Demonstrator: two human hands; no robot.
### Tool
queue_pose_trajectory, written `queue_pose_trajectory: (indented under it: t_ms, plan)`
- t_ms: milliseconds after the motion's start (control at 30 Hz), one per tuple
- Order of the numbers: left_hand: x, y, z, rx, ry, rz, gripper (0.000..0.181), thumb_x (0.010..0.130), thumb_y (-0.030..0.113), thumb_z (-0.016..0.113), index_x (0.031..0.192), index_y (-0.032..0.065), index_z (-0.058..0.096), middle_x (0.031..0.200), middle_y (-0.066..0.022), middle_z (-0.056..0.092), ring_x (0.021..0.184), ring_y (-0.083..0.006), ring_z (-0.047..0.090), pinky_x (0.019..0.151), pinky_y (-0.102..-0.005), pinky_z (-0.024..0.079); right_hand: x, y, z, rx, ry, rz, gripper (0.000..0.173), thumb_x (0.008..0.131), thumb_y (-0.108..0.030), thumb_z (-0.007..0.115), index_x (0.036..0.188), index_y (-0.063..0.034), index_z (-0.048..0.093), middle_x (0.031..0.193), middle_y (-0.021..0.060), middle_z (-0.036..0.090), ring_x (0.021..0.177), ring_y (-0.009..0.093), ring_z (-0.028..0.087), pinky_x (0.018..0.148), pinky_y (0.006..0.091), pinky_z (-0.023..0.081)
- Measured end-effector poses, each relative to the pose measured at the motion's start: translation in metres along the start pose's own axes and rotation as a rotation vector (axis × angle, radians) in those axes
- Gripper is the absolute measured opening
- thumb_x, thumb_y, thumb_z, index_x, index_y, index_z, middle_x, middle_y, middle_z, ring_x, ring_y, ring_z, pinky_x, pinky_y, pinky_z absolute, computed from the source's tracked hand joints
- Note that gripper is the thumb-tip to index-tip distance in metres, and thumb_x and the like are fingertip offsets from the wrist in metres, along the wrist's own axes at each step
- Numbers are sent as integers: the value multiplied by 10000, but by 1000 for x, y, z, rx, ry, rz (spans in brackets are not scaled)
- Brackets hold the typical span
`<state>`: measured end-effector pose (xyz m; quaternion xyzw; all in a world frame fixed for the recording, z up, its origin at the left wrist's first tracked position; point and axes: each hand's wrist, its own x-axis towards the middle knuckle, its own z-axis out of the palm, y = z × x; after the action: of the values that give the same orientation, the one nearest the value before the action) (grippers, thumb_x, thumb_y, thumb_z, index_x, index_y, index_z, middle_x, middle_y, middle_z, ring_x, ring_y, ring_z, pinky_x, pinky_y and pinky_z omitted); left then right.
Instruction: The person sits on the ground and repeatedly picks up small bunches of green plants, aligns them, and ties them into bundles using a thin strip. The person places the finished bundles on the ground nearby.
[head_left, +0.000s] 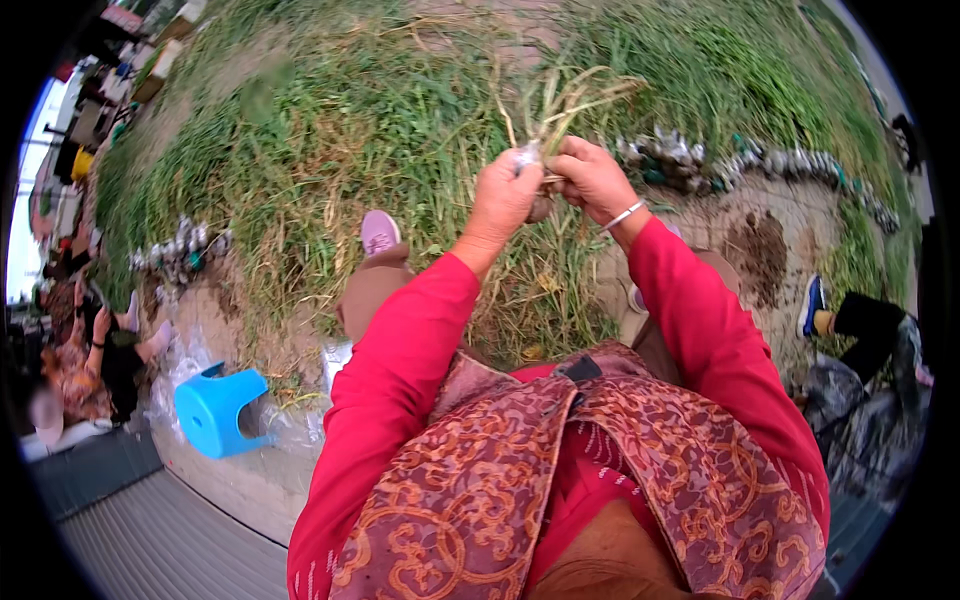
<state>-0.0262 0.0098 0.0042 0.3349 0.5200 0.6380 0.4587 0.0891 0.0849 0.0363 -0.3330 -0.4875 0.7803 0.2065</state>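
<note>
My left hand (501, 193) grips a pale bulb (528, 154) that looks like garlic, thumb and fingers closed round it. Long drying stems (581, 105) fan up and away from the bulb. Close beside it, my right hand (592, 178) pinches the stems near their base; a light bracelet circles that wrist. Below the fingers, between both hands, shows a brownish round thing (538, 208), perhaps another bulb, partly hidden. Under my hands spreads a thick layer of green and yellowed stalks (360, 127).
Rows of bulbs tied with green material lie right (802, 163) and left (181, 251). A blue plastic stool (206, 412) stands left by clear plastic sheeting (184, 356). People sit at left (82, 352) and right (862, 322). Dark soil (756, 251) lies on the paving.
</note>
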Motion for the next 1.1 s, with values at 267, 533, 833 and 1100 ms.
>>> queue_pose_trajectory:
  t_ms: [267, 533, 833, 1100]
  plan:
    - [-2, 12, 14, -130, -6, -18, 207, 808, 139, 508, 947, -13, 529, 773, -3, 566, 650, -57, 510, 587, -205, 431, -6, -6, -3, 22, 46, -49, 99, 752, -120, 511, 819, -51, 533, 597, -26, 490, 450, 31, 404, 373, 170, 271]
    - [-9, 10, 12, 124, 112, 42, 145, 792, 112, 528, 894, 8, 532, 728, 1, 550, 612, -57, 507, 553, -209, 430, -8, -2, 4, -38, 96, -9, 89, 746, -142, 510, 766, -56, 523, 571, -18, 484, 430, 44, 391, 359, 189, 270]
    - [2, 12, 1, -24, -110, -110, 145, 780, 80, 541, 905, 11, 515, 786, -18, 555, 661, -84, 533, 603, -216, 446, 0, 15, -11, -192, 157, -74, 140, 732, -161, 518, 725, -22, 524, 585, 8, 509, 479, 70, 441, 414, 217, 347]
    - [2, -1, -1, 3, -125, -143, 154, 759, 50, 539, 906, 13, 512, 774, -14, 547, 674, -80, 526, 596, -207, 431, -5, 16, -2, -113, 165, -144, 157, 725, -122, 531, 824, -16, 592, 630, -12, 531, 514, 62, 449, 456, 204, 360]
